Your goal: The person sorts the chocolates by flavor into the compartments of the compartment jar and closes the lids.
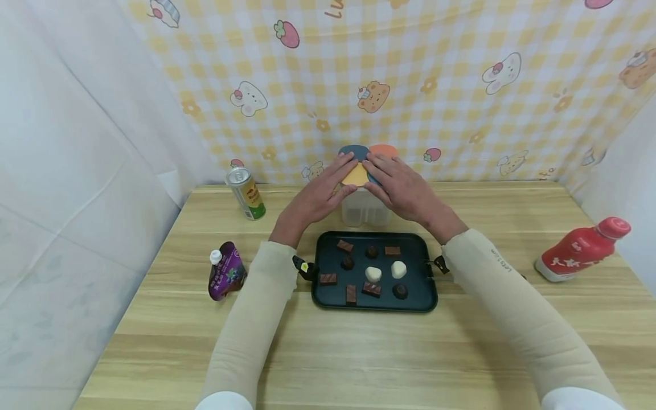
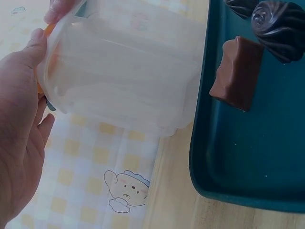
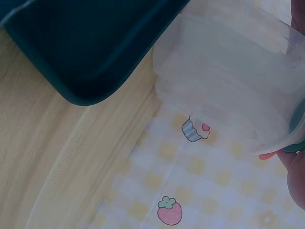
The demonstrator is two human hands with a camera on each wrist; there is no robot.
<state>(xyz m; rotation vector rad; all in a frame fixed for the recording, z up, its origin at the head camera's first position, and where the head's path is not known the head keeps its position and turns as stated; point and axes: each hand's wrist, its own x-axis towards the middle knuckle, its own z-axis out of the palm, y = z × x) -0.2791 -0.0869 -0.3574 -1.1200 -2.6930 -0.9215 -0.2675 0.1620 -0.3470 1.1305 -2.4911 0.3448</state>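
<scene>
A translucent plastic box (image 1: 366,209) stands at the back of the table, its lid in dark blue (image 1: 353,152), orange (image 1: 384,150) and yellow (image 1: 355,176) sections. On the left part of that lid lies my left hand (image 1: 328,187), fingers stretched over the top and thumb by the front edge. My right hand (image 1: 402,189) presses on the right part with its fingers extended. The left wrist view shows the box's clear wall (image 2: 128,71) beside the left hand (image 2: 21,119). In the right wrist view, the right hand (image 3: 298,176) is mostly cut off at the lid.
Close in front of the box, a dark tray (image 1: 420,296) holds several brown and white chocolates (image 1: 373,274). A can (image 1: 248,193) and a purple pouch (image 1: 227,272) stand at left, a red bottle (image 1: 579,250) at right. A checked cloth (image 1: 307,74) hangs behind.
</scene>
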